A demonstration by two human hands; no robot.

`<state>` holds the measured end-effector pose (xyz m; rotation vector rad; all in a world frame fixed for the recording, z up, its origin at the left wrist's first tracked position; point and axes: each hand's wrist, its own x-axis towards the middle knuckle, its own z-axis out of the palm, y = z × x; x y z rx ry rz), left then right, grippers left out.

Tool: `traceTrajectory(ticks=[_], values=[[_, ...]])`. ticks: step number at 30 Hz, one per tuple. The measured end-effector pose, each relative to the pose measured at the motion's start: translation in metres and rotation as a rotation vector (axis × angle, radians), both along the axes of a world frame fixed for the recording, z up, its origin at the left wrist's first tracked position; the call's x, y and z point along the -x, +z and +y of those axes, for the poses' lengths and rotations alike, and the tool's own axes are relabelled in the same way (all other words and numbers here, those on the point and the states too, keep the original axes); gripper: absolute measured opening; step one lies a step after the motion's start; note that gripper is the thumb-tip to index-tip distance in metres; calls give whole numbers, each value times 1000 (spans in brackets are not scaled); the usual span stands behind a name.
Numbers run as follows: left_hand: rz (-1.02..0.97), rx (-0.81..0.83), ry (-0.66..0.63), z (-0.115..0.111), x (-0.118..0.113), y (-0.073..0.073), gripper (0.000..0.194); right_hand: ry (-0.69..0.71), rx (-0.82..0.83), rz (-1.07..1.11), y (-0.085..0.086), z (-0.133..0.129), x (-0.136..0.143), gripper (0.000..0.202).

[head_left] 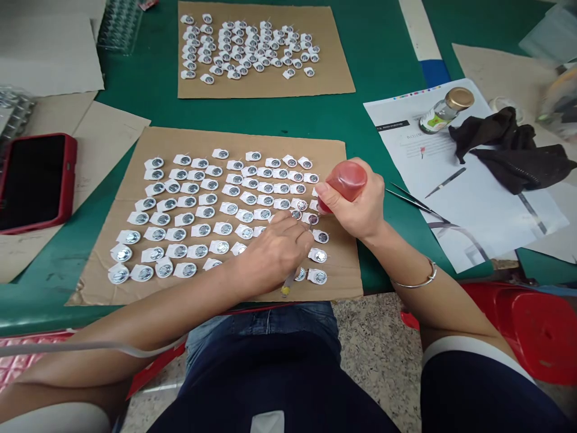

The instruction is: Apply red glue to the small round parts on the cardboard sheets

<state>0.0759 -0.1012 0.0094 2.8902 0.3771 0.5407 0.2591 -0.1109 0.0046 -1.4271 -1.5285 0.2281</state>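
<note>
A cardboard sheet (345,282) lies at the table's front edge, bearing rows of small white pieces with round silvery discs (155,234). My right hand (360,201) is wrapped round a reddish squeeze bottle (347,179), tilted over the sheet's right side. Beside it, my left hand (279,246) rests low over the right-hand rows with its fingers curled, hiding some pieces. A thin clear tool with a yellow part (285,291) sticks out under that hand toward me. The fingertips of my left hand are hidden, near a disc below the bottle.
Another cardboard sheet (265,90) with similar pieces lies farther back. A red-cased phone (36,180) is at left. At right are printed paper (406,150), a gold-lidded jar (446,110), tweezers (417,203) and dark cloth (518,156). A red stool (532,331) stands below.
</note>
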Motion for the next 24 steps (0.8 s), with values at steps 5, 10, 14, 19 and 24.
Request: traceTrajectory(ticks=[5, 10, 14, 19, 24], values=[[-14, -1, -6, 1, 1, -2, 21, 47, -54, -30, -2, 0, -1, 30], [-12, 29, -10, 2, 3, -10, 17, 43, -83, -15, -4, 1, -2, 30], [-21, 67, 13, 4, 4, -17, 13, 17, -40, 20, -3, -1, -3, 28], [-23, 64, 14, 5, 4, -17, 13, 14, 1, 49, 0, -3, -5, 27], [-17, 63, 15, 5, 3, -11, 14, 33, -5, 30, 0, -2, -4, 26]])
